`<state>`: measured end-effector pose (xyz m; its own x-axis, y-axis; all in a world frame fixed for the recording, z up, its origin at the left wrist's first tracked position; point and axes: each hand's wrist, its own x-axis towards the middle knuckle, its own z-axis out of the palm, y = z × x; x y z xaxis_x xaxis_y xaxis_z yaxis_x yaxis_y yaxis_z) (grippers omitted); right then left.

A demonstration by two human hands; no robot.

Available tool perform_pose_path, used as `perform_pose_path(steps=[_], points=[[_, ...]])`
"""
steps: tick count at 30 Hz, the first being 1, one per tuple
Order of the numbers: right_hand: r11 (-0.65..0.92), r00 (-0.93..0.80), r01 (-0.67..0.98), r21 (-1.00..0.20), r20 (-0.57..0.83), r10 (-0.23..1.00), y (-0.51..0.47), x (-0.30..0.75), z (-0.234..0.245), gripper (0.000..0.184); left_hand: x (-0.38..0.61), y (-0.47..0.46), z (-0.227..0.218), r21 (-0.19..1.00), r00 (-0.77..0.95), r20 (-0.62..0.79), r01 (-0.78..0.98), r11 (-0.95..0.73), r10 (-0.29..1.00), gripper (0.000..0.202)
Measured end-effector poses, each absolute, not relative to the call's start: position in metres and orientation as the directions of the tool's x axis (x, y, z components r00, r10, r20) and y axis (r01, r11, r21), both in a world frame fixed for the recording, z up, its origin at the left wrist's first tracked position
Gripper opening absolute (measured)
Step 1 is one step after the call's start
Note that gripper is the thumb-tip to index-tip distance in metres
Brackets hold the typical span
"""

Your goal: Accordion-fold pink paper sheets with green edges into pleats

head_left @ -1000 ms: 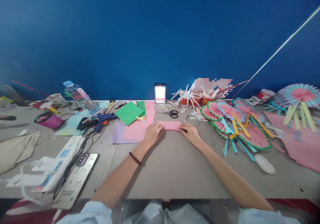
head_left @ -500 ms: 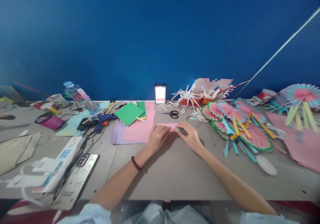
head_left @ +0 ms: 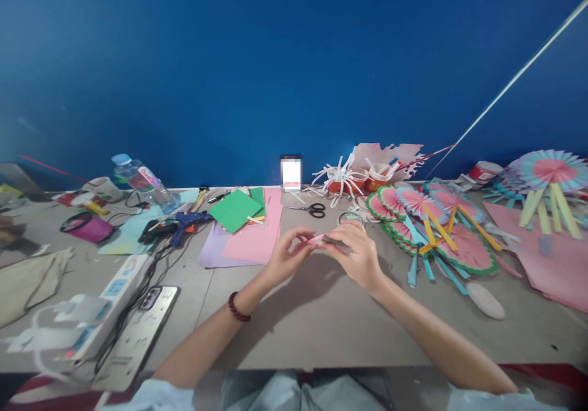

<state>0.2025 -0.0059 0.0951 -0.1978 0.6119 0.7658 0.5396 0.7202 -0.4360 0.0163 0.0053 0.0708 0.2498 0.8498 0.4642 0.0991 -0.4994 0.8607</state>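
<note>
- One left hand [head_left: 285, 256] is recorded: its grip is closed, with thumb and fingertips pinched on the left end of one folded pink paper [head_left: 316, 240].
- One right hand [head_left: 361, 253] is recorded: its grip is closed on the right end of the same paper, fingers curled over it.
- The folded pink paper is held between both hands, clear of the surface [head_left: 321, 319] and above its middle.
- One dark bead bracelet [head_left: 239, 308] is worn on the left wrist.
- Just beyond the hands, one pair of scissors [head_left: 312, 210] and one tape ring [head_left: 348, 217] are laid flat, near each other.
- To the left, one pink sheet [head_left: 257, 236] is seen lying on one purple sheet [head_left: 210, 253], with one green sheet [head_left: 234, 209] on top at the far end.
- Two phones are counted: one upright phone [head_left: 291, 173] against the blue wall, and one flat phone [head_left: 144, 325] near the front left edge.
- One glue gun [head_left: 177, 224] and one water bottle [head_left: 142, 181] are noted further left.
- To the right, overlapping paper fans [head_left: 432, 227] are spread; their exact number cannot be told.
</note>
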Motion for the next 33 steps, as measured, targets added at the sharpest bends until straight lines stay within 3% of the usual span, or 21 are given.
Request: perform_pose_path(steps=[4,7,16,24,28,33], points=[[0.736,-0.206,0.568,-0.369,0.802,0.561,-0.007,0.196,0.111,0.006,0.015,0.005,0.093,0.699,0.234,0.668,0.128,-0.704,0.706,0.018],[0.744,-0.197,0.558,-0.368,0.812,0.549,-0.005,0.194,0.126,0.006,0.011,0.011,0.11,0.628,0.259,0.725,0.134,-0.767,0.639,0.02],[0.702,-0.167,0.592,-0.396,0.793,0.587,0.004,0.188,0.163,0.015,-0.004,0.031,0.153,0.623,0.37,0.718,0.034,-0.781,0.59,0.027],[0.615,-0.156,0.478,-0.628,0.628,0.762,0.009,0.186,0.156,0.025,-0.01,0.03,0.152,0.678,0.432,0.633,0.09,-0.729,0.642,0.024],[0.588,-0.164,0.402,-0.702,0.577,0.8,0.011,0.19,0.156,0.025,-0.008,0.032,0.151,0.732,0.424,0.586,0.09,-0.675,0.691,0.02],[0.615,-0.188,0.383,-0.69,0.593,0.783,0.011,0.194,0.161,0.011,-0.006,0.034,0.152,0.784,0.419,0.553,0.032,-0.62,0.72,0.021]])
